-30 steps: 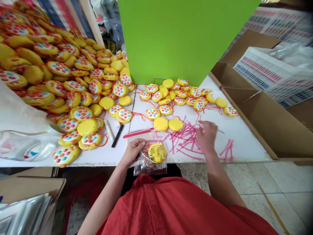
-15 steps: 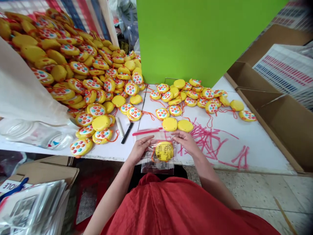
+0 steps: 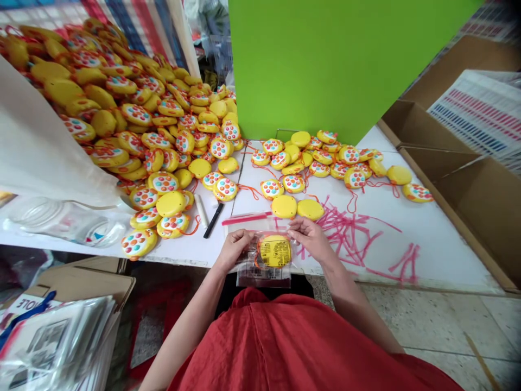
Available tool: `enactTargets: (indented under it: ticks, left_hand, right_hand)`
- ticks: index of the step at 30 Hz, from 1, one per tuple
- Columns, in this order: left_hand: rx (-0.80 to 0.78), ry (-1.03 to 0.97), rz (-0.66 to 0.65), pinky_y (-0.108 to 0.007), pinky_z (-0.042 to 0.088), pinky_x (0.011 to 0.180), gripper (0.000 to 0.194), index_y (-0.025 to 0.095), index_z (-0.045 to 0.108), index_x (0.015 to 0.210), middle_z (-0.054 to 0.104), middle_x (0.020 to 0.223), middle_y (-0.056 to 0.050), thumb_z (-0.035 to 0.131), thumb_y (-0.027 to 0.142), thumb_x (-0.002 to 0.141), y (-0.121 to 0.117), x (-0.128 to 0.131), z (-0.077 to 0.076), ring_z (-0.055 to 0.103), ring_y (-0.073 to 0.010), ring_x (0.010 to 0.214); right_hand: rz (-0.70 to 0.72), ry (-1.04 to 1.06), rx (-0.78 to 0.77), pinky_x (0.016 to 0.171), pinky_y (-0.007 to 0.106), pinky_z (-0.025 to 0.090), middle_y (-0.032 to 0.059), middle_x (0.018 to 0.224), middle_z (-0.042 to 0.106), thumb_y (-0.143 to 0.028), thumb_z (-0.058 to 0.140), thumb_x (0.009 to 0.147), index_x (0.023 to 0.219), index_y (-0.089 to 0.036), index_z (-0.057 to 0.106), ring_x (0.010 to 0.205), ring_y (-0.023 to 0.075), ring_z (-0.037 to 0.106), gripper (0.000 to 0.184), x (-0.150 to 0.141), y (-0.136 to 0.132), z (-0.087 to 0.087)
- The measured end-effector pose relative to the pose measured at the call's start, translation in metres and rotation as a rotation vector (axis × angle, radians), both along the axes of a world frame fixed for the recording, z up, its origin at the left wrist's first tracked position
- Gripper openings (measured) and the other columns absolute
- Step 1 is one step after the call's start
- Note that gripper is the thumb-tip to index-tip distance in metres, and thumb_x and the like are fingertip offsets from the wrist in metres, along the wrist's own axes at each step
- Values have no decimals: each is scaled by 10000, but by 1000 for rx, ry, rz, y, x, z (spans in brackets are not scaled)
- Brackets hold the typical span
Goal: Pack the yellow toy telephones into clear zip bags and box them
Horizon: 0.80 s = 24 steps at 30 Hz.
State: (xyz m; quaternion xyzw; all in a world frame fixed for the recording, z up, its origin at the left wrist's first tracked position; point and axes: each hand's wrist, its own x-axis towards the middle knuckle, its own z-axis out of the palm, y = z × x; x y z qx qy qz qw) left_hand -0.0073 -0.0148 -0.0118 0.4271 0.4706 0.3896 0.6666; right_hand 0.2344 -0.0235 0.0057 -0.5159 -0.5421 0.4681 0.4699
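Round yellow toy [image 3: 275,251] in crinkly clear bag [image 3: 264,271]

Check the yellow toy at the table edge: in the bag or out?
In. The yellow toy shows through the clear bag, which the left hand and right hand pinch at its top corners.

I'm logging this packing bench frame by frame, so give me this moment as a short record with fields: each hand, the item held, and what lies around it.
left hand: grips the left edge of the clear bag
right hand: grips the bag's right edge
bag contents: one yellow round toy, label side up
bag position: at the near edge of the white table
beside the hands: pink strips to the right, black marker to the left
further back: toy pile, green board
right side: open cardboard boxes
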Motion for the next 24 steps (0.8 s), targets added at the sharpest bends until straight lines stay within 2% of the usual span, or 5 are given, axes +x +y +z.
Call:
enactTargets:
  ticks: [3,6,10,18,24]
  left_hand:
    - [84,140,-49,-233,428,574,361,171,507,637,631,727,-20,672,467,761,-2,5,-3,575,-129,638]
    - [350,425,-80,-263,453,666,210,176,552,691,629,824,-28,681,325,763,-3,12,-6,578,-141,708]
    - [631,783,-185,-306,465,779,77,190,616,894,579,960,-49,623,197,817,-5,27,-8,577,-176,848]
    - [855,1370,-256,-396,398,772,164,180,613,932,571,961,-104,604,335,875,-1,36,-8,508,-285,941]
    - [889,1436,-275,-398,383,785,215,149,590,956,558,1018,-115,537,353,913,0,35,-14,479,-283,959]
  right_hand:
    - [-214,-51,113,468,270,469,13,737,649,-371,738,721,939,-199,625,561,160,590,300,32,-2,23]
    - [-778,-202,427,510,338,491,34,743,628,-260,734,731,919,-202,635,547,179,578,220,95,-1,55]
    - [-1277,-363,885,763,410,519,112,1017,618,-177,600,827,1073,-219,605,900,264,618,250,152,7,76]
    - [-355,-1027,416,1003,660,286,166,1129,639,-386,580,888,1197,-146,599,1165,386,493,392,44,57,1]
    - [-165,-1201,348,1014,722,155,186,1044,639,-454,666,837,1349,-116,467,1227,437,405,645,-6,69,-18]
